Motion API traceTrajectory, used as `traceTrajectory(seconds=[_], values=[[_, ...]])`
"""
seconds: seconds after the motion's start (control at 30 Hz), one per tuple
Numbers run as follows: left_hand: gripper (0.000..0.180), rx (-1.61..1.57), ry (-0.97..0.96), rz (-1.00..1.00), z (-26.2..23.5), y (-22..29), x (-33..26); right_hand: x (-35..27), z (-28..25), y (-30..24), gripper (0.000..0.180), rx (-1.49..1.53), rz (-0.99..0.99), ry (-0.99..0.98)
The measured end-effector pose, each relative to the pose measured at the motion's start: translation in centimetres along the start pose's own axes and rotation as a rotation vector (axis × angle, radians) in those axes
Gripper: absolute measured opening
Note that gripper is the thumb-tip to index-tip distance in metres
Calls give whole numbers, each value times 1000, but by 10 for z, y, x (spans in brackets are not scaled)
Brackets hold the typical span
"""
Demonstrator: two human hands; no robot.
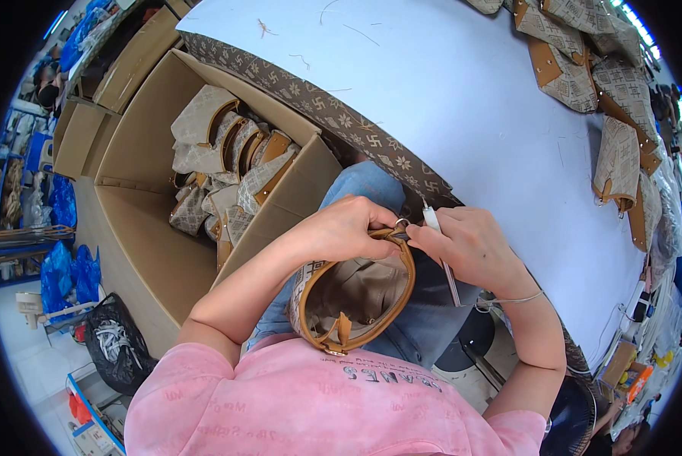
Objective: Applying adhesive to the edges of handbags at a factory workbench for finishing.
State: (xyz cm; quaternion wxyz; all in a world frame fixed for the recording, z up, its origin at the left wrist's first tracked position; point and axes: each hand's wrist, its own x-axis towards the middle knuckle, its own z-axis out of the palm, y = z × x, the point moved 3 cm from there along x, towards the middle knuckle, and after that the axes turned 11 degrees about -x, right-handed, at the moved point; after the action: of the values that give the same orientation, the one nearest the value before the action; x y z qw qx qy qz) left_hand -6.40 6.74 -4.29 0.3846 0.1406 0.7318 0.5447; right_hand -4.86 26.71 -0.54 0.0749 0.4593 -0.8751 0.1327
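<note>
A small patterned handbag with tan leather trim rests open on my lap. My left hand grips the bag's tan rim near a metal ring at its far end. My right hand pinches the same end of the rim and also holds a thin white tool that sticks down past my wrist. Both hands meet at the metal ring.
An open cardboard box to my left holds several similar bags. A white table with a patterned edge band lies ahead, with more bag pieces stacked at its right. Blue and black plastic bags sit on the floor.
</note>
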Motion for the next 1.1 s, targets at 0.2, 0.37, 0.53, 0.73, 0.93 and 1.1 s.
traceTrajectory(seconds=[0.2,0.37,0.53,0.73,0.93,1.1], values=[[30,5,-31,-33,0,4,-1,4,-11,3,20,53,12,8],[29,19,-21,-29,2,-1,0,8,-14,1,20,18,-3,-39],[28,-21,-19,3,3,-1,-1,11,-16,-2,21,10,-42,-75],[28,-10,-25,12,3,0,-2,10,-17,-1,18,24,-32,-42],[26,-2,-34,13,4,6,-2,12,-22,-8,12,-31,-46,-90],[27,-4,-45,31,3,3,-3,9,-23,-6,13,8,-13,-90]])
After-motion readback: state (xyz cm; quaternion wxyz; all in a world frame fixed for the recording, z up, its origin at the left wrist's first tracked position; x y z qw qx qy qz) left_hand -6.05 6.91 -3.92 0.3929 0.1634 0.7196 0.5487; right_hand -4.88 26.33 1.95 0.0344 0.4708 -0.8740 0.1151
